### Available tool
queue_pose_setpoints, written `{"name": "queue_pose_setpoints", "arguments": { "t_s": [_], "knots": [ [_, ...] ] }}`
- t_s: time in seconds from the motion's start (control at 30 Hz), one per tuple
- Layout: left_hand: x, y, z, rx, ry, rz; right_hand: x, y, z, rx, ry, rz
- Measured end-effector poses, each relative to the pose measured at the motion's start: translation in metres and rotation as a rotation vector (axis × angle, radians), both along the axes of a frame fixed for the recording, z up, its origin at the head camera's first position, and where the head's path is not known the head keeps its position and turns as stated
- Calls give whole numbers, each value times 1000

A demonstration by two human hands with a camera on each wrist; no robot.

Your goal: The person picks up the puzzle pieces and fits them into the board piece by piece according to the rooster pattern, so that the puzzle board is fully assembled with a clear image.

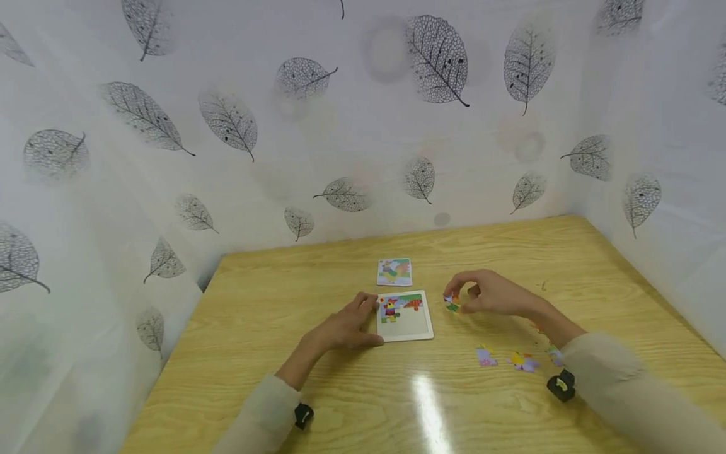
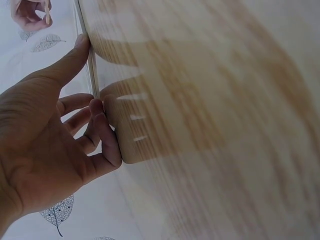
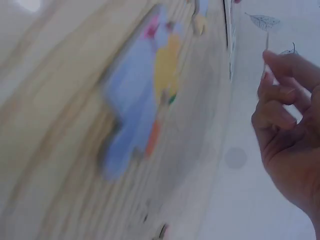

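Note:
A square white-framed puzzle tray (image 1: 409,323) lies on the table with several joined pieces (image 1: 391,308) along its upper and left parts. At its left side my left hand (image 1: 345,326) grips the frame, thumb by the near corner and fingers higher up. In the left wrist view, the thumb of that left hand (image 2: 47,132) meets the tray's thin edge. Right of the tray, my right hand (image 1: 492,293) pinches a colourful jigsaw piece (image 1: 452,303) between thumb and fingers, raised above the table. The right wrist view shows this piece (image 3: 266,47) edge-on.
A picture card (image 1: 394,272) lies just beyond the tray. Loose jigsaw pieces, among them a lilac one (image 1: 486,357) and a yellow-and-lilac one (image 1: 523,362), lie near my right forearm. Leaf-patterned white curtain (image 1: 363,139) surrounds the wooden table (image 1: 272,296) at the back and sides.

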State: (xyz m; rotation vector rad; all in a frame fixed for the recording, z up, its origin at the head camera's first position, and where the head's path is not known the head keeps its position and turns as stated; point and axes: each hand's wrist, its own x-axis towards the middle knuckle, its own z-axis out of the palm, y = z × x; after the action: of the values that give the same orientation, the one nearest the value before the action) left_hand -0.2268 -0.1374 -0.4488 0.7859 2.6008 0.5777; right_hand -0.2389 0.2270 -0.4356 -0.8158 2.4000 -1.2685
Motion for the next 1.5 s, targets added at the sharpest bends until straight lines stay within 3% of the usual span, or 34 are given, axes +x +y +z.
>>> {"name": "queue_pose_setpoints", "arguments": {
  "t_s": [0.27,0.63,1.0,1.5],
  "knots": [
    [-1,1,0,-3,6,-14,-6,-24,-1,0,-39,-91],
    [0,1,2,-25,21,-26,-14,-58,-6,-52,-72,-47],
    [0,2,2,-17,33,-36,-17,-89,-10,54,-41,-34],
    [-1,0,0,-24,54,-51,-16,-107,-11,96,1,-29]
  ]
}}
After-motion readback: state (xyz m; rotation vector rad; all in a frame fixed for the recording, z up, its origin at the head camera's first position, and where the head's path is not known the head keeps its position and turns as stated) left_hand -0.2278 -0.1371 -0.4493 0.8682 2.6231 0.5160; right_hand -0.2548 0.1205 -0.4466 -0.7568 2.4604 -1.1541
